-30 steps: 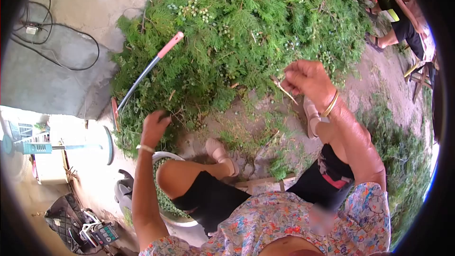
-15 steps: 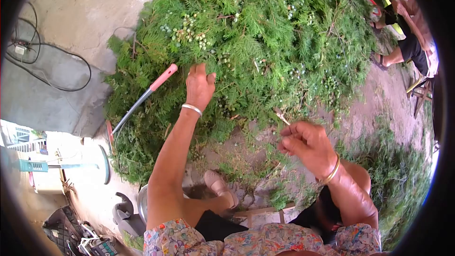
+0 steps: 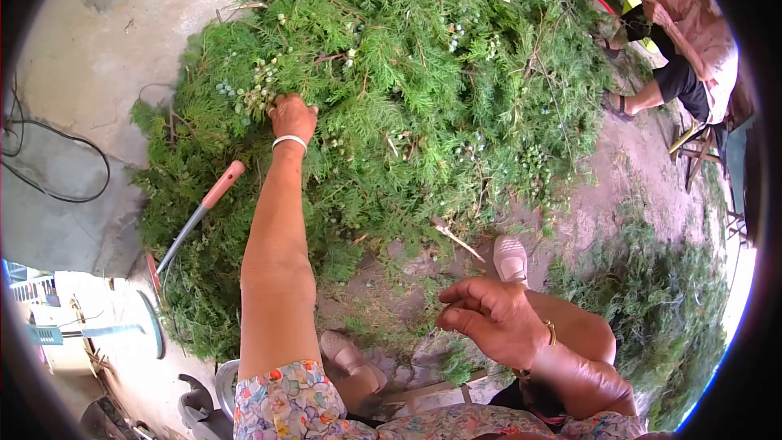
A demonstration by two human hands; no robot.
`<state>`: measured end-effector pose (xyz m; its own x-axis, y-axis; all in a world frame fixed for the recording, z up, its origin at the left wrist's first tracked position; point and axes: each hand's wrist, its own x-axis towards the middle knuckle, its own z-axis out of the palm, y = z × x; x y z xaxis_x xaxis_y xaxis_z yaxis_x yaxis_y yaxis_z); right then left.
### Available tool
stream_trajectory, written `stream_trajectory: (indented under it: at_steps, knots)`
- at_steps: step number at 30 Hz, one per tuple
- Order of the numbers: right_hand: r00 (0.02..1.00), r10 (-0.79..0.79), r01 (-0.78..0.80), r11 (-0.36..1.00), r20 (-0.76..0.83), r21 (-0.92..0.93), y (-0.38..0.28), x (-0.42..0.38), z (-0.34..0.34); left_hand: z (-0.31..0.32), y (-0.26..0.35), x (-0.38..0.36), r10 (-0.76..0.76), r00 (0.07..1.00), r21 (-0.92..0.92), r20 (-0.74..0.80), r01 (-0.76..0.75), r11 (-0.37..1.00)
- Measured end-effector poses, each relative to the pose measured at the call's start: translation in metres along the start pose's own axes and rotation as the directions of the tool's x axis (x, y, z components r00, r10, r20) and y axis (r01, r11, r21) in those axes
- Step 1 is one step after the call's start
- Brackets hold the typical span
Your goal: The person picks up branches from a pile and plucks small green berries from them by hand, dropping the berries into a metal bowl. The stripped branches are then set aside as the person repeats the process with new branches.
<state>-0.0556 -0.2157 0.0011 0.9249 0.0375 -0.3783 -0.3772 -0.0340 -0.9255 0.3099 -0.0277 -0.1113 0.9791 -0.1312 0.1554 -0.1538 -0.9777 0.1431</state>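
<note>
A large heap of green cypress-like branches [image 3: 407,106] covers the ground before me. My left hand [image 3: 293,118] reaches into it with curled fingers closed on a leafy sprig, just beside a cluster of pale green berries [image 3: 259,85]; the fingertips are partly hidden by foliage. Close to my lap, my right hand [image 3: 497,318] hovers with loosely bent fingers, thumb apart from them, and nothing visible in between. A pale bare stick [image 3: 458,242] lies at the heap's near edge, beyond the right hand.
A tool with a pink grip and metal shaft [image 3: 199,216] leans on the heap's left side. Black cable [image 3: 102,171] lies on the grey slab. At upper right sits another person [image 3: 692,57]. More cut greenery [image 3: 643,293] covers the ground at right.
My left hand has reached farther forward and left, to the berry cluster. My right hand has drawn back toward my lap, away from the stick. The view has shifted somewhat.
</note>
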Motion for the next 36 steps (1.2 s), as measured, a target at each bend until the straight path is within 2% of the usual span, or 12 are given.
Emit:
stream_trajectory:
  at_steps: [5, 8, 11, 13, 19, 21, 22, 24, 25, 28, 33, 36]
  knots:
    - [1.000, -0.022, 0.022, 1.000, -0.011, 0.002, 0.002, 0.002, 0.001, 0.009, -0.006, -0.004, -0.027, 0.997, -0.081, -0.078, 0.021, 0.997]
    - [1.000, -0.014, 0.014, 1.000, 0.006, -0.013, 0.002, 0.001, 0.002, -0.018, -0.006, -0.020, 0.108, 0.992, -0.034, 0.061, -0.106, 0.994]
    - [0.999, -0.051, 0.051, 0.997, -0.001, -0.054, 0.003, -0.001, 0.004, -0.033, -0.001, -0.058, 0.081, 0.968, -0.094, 0.236, -0.060, 0.994]
    - [0.997, -0.071, 0.071, 0.993, 0.009, -0.091, 0.003, -0.001, 0.007, -0.010, -0.009, -0.078, 0.175, 0.960, -0.061, 0.219, -0.165, 0.984]
    - [0.998, -0.056, 0.059, 0.992, 0.031, -0.114, 0.006, -0.001, 0.013, -0.008, 0.022, -0.089, 0.000, 0.977, 0.052, 0.215, -0.012, 0.999]
    - [0.999, -0.035, 0.037, 0.993, 0.018, -0.114, 0.006, -0.001, 0.015, 0.001, 0.030, -0.079, 0.137, 0.987, 0.073, -0.079, -0.131, 0.989]
    - [1.000, -0.022, 0.023, 0.993, 0.010, -0.113, 0.005, -0.001, 0.017, 0.010, 0.033, -0.075, 0.139, 0.987, 0.070, -0.075, -0.134, 0.988]
    - [0.998, -0.055, 0.054, 0.992, -0.003, -0.115, 0.009, 0.001, 0.018, 0.028, 0.038, -0.067, 0.268, 0.889, 0.263, -0.371, -0.176, 0.949]
    - [0.996, -0.088, 0.086, 0.989, -0.012, -0.118, 0.011, 0.001, 0.018, 0.034, 0.039, -0.063, 0.271, 0.887, 0.260, -0.373, -0.181, 0.949]
    - [0.995, -0.104, 0.101, 0.983, -0.010, -0.154, 0.006, 0.004, 0.016, 0.030, 0.046, -0.063, 0.072, 0.993, 0.098, 0.089, -0.081, 0.992]
    - [0.945, -0.302, 0.247, 0.910, -0.123, -0.334, 0.000, 0.005, 0.009, -0.006, 0.044, -0.100, 0.173, 0.984, -0.107, 0.029, -0.169, 0.980]
    - [0.838, -0.496, 0.311, 0.776, -0.226, -0.548, -0.007, 0.007, 0.004, -0.039, 0.037, -0.133, 0.480, 0.872, -0.415, -0.095, -0.473, 0.777]
